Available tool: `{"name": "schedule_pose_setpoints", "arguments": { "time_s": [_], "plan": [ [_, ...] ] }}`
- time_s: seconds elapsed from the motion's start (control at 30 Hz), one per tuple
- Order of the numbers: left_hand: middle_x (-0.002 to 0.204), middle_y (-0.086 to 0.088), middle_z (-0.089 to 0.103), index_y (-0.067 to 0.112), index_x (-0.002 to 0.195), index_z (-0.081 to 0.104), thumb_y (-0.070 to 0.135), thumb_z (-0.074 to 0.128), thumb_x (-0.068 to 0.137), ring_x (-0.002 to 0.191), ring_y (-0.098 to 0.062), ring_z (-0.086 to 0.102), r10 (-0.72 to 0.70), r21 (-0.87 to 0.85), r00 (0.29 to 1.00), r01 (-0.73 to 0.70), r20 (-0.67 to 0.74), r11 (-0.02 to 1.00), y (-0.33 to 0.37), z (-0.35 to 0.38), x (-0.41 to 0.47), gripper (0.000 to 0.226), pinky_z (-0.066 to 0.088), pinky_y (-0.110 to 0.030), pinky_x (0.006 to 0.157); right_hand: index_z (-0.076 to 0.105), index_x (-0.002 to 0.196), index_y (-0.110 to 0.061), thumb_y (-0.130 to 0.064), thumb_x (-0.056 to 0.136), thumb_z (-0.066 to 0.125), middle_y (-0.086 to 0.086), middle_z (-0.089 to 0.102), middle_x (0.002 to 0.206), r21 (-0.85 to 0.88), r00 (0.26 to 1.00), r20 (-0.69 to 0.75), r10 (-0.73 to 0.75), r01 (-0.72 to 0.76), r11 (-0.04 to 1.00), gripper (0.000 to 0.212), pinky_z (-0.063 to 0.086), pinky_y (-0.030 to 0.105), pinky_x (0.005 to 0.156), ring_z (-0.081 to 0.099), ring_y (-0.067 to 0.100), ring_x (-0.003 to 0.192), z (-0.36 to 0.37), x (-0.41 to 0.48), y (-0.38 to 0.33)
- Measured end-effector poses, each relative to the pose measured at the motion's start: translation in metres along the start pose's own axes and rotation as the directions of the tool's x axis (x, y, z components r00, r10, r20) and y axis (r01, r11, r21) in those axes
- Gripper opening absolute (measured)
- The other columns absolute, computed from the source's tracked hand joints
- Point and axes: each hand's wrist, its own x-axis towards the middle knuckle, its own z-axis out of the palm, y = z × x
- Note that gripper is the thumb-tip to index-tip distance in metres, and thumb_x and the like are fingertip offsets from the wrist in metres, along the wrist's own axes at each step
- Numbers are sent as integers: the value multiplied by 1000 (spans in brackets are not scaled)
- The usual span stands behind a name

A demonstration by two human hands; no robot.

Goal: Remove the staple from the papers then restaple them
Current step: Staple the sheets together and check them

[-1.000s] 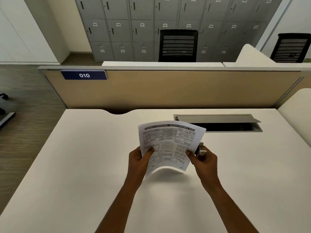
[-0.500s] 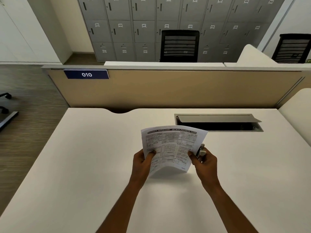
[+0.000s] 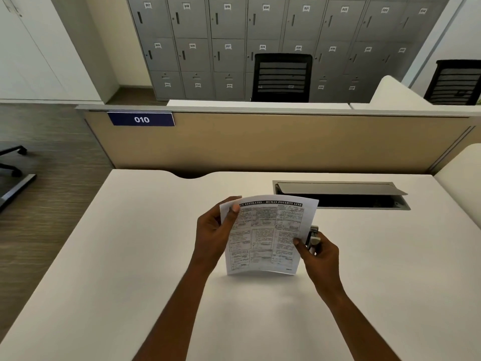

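Observation:
I hold the printed papers (image 3: 268, 235) upright above the white desk (image 3: 130, 256), their lower edge near the desktop. My left hand (image 3: 216, 233) pinches the top left corner, thumb on the front of the sheet. My right hand (image 3: 318, 254) pinches the right edge with its thumb and also holds a small grey stapler (image 3: 313, 237), which sticks up behind the paper's right edge. No staple shows at this size.
An open cable hatch (image 3: 341, 195) with a raised grey lid is set into the desk behind the papers. A beige partition (image 3: 286, 142) with a blue "010" plate (image 3: 141, 119) closes the far edge. Grey lockers and black chairs stand beyond.
My left hand has slid from the lower left edge of the papers up to their top left corner. The papers now stand more upright. My right hand has barely moved.

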Motion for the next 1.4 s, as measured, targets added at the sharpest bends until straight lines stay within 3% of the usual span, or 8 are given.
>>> {"name": "schedule_pose_setpoints", "arguments": {
  "time_s": [0.2,0.6,0.73,0.83,1.0,1.13,1.4],
  "plan": [
    [101,-3,80,25,112,80,44,56,101,88,-12,72,13,-17,1000,-14,-14,1000,9,6,1,33,58,-24,72,66,85,-19,-1,89,70,-13,69,78,-10,1000,4,9,-9,1000,18,51,14,60,57,4,66,1,1,1],
    [104,-4,79,27,115,79,60,49,100,92,-16,73,-19,-54,1000,17,-22,998,9,8,2,47,59,-25,74,67,77,-37,-2,88,72,-16,67,73,-39,1000,-21,-3,2,999,37,48,13,57,51,3,62,3,3,4],
    [102,-4,80,28,108,79,63,65,90,92,-18,77,-30,-26,999,30,13,999,1,4,-2,42,60,-25,72,67,77,-38,-1,88,71,-18,67,73,-41,1000,-29,2,-3,999,39,49,11,59,54,0,62,5,4,3],
    [104,-4,81,30,104,80,49,78,86,94,-24,79,-122,-25,992,123,17,992,-11,2,-8,27,62,-30,74,66,73,-38,0,88,71,-20,68,74,-44,1000,-27,9,-10,999,41,50,11,61,59,0,66,6,5,2],
    [106,-2,81,32,105,80,27,71,91,96,-21,78,-167,-47,986,168,7,985,-18,4,-6,17,62,-26,74,64,72,-36,-1,88,72,-18,63,69,-31,999,-39,3,-4,1000,39,49,14,61,52,3,62,7,8,4],
    [106,-1,81,31,106,80,23,68,100,97,-19,77,-157,-4,987,157,21,988,-20,3,-5,16,61,-24,74,64,72,-33,-2,87,73,-20,58,63,-24,998,-52,37,-38,999,35,48,16,59,47,4,60,7,8,9],
    [97,-2,82,28,95,83,33,71,96,89,-20,79,-154,56,988,153,11,987,-27,-2,1,13,63,-28,73,66,75,-33,-3,88,72,-18,63,68,-32,999,-18,47,-47,998,34,51,18,61,52,5,63,4,11,11]
  ]
}}
